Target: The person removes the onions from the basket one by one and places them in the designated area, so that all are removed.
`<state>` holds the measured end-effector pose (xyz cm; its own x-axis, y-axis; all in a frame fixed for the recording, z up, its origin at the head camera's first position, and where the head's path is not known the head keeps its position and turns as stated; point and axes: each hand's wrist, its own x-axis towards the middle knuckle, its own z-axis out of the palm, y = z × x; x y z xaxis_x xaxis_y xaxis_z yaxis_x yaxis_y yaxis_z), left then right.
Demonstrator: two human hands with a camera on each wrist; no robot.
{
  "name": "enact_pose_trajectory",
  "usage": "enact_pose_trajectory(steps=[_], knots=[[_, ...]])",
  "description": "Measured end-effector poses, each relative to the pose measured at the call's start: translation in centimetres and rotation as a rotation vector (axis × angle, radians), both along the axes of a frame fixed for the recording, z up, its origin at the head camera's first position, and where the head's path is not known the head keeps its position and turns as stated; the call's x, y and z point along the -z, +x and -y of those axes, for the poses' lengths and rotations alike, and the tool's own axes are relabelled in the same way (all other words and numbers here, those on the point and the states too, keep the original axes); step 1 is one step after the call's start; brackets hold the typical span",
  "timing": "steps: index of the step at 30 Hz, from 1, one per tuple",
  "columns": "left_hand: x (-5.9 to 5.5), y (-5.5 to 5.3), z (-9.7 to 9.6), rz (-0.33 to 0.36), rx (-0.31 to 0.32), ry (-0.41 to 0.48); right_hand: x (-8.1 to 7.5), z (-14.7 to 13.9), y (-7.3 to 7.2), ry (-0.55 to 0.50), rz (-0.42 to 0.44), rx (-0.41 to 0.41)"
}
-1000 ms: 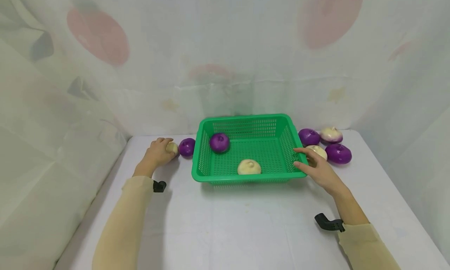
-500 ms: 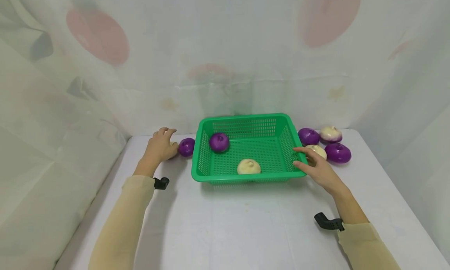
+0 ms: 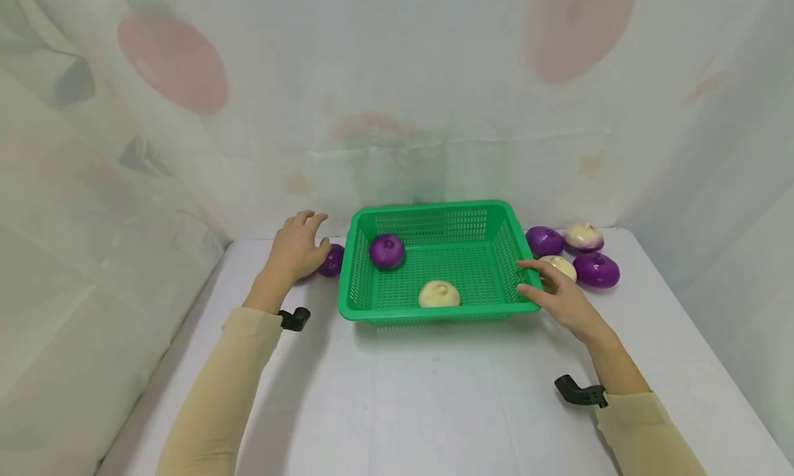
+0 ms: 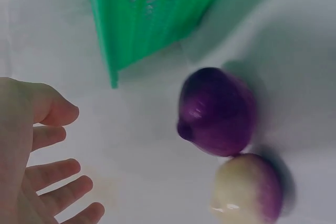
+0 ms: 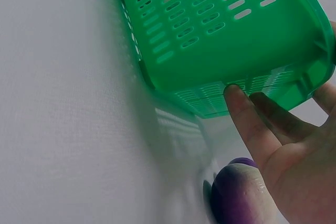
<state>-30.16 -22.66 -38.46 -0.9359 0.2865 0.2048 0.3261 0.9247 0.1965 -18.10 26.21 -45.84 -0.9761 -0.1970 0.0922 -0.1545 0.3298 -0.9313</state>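
My left hand (image 3: 298, 245) hovers left of the green basket (image 3: 409, 315), its fingers spread and holding nothing. Below it, a purple onion (image 4: 218, 111) and a cream-and-purple onion (image 4: 247, 190) lie touching on the table. The hand hides most of the cream one in the head view. My right hand (image 3: 571, 304) holds the basket's right rim; in the right wrist view its fingers (image 5: 252, 124) press against the outer wall. Inside the basket are another purple onion (image 3: 387, 251) at the left and a cream onion (image 3: 440, 294) near the front.
Right of the basket sit two purple onions (image 3: 597, 271), a cream-and-purple onion (image 3: 584, 236) and a cream one (image 3: 563, 266) partly behind the right hand. A white cloth covers the table (image 3: 434, 393). Patterned curtains (image 3: 434, 83) hang at the back and sides.
My left hand has let go of the cream-and-purple onion, risen, and moved right and away from me, fingers spreading. The right hand and basket have stayed put.
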Motion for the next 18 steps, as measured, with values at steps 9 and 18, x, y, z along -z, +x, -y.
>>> enact_pose_trajectory(steps=[9,18], knots=[[-1.4,1.0,-2.5,-0.068,0.086,0.001,0.5,-0.1,-0.1,0.003,0.017,-0.006],[-2.4,1.6,-4.6,-0.075,0.166,-0.030,0.3,-0.1,-0.1,0.005,-0.009,0.002]])
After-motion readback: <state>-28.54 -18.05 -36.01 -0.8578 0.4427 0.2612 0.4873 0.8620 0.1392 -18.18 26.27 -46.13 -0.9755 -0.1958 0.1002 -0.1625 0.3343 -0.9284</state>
